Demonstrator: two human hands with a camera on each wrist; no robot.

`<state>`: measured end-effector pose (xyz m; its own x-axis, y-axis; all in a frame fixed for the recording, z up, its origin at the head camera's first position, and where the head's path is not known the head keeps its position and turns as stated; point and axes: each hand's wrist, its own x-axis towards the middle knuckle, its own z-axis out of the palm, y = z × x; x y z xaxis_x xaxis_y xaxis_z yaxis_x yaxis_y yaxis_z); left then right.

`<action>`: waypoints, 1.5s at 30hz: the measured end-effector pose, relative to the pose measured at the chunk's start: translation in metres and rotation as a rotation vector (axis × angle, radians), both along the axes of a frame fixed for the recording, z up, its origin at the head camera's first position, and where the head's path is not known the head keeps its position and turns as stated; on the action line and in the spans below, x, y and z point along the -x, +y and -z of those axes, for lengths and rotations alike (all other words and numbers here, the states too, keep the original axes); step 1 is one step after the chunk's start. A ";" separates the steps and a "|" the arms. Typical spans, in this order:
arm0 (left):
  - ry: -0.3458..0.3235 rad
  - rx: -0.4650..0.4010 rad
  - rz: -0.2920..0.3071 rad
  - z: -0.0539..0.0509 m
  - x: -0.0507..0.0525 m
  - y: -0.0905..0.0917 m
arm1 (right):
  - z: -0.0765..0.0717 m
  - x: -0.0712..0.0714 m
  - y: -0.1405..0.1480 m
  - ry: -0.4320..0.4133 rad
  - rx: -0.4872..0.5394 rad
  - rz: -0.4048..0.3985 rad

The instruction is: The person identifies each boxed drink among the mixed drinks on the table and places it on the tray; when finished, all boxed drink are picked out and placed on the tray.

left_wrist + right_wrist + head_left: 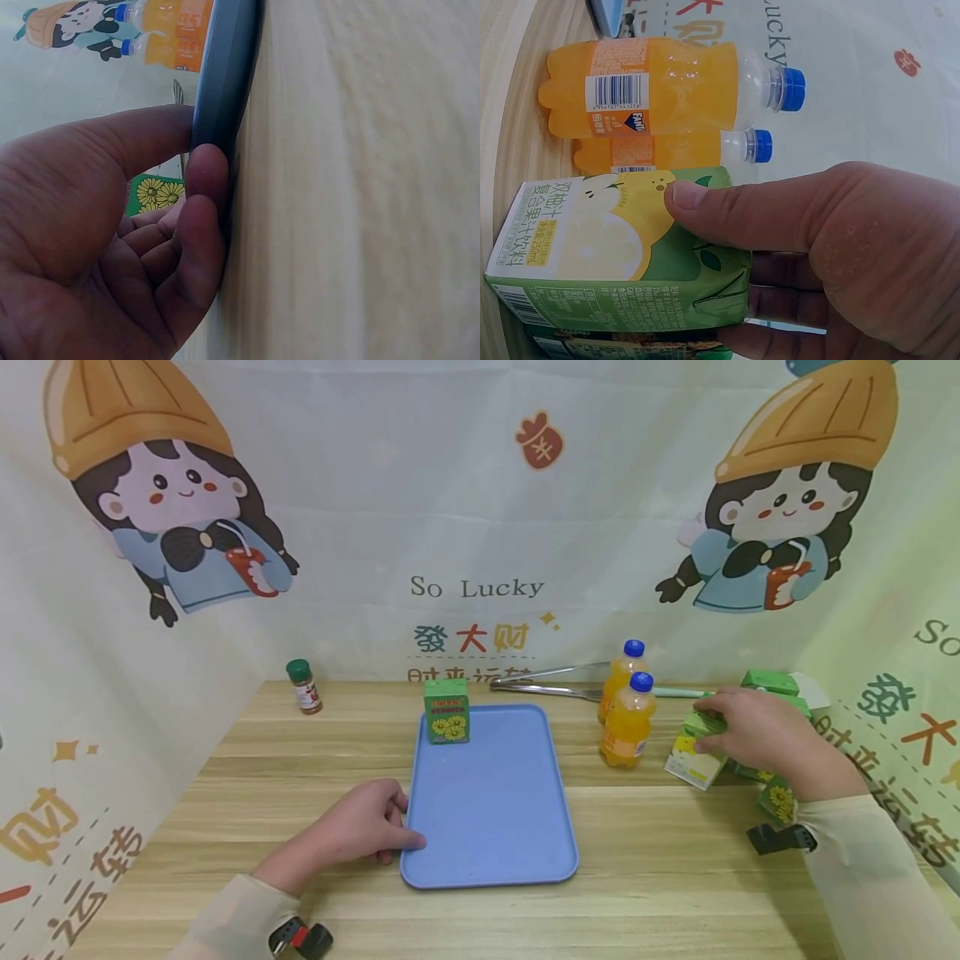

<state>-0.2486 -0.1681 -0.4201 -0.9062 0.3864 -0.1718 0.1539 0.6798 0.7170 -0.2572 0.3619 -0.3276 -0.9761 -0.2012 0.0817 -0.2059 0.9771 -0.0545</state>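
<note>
At the left edge of the blue tray [491, 802], my left hand [363, 822] pinches the rim, thumb on top and fingers curled at the side. In the left wrist view those fingers meet the tray's edge close to the wooden table. A small green box with yellow flowers [448, 717] stands at the tray's far left corner. Over on the right, my right hand [765, 735] grips a green and yellow juice carton [607, 240] by its upper part, thumb on the front face. The carton stands slightly tilted; its far side is hidden.
Two orange soda bottles [628, 727] stand left of the carton. Several green boxes [776, 797] sit beneath and behind the right hand. Metal tongs [551, 681] and a fork lie at the back. A green-capped spice jar [303, 687] stands at the far left. A printed cloth hangs behind.
</note>
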 end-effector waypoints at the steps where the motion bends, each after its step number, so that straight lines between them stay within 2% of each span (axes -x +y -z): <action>1: 0.001 0.001 -0.001 0.000 0.000 0.000 | -0.001 0.000 0.000 0.002 -0.003 0.002; 18: 0.009 -0.004 0.004 0.001 0.000 -0.001 | -0.002 -0.001 0.002 0.039 -0.019 -0.017; 33: 0.007 -0.003 0.003 0.000 0.000 0.000 | 0.002 0.001 0.006 -0.009 -0.006 0.004; 45: 0.008 0.001 0.000 0.000 0.000 0.000 | 0.004 0.004 0.009 -0.059 0.087 0.022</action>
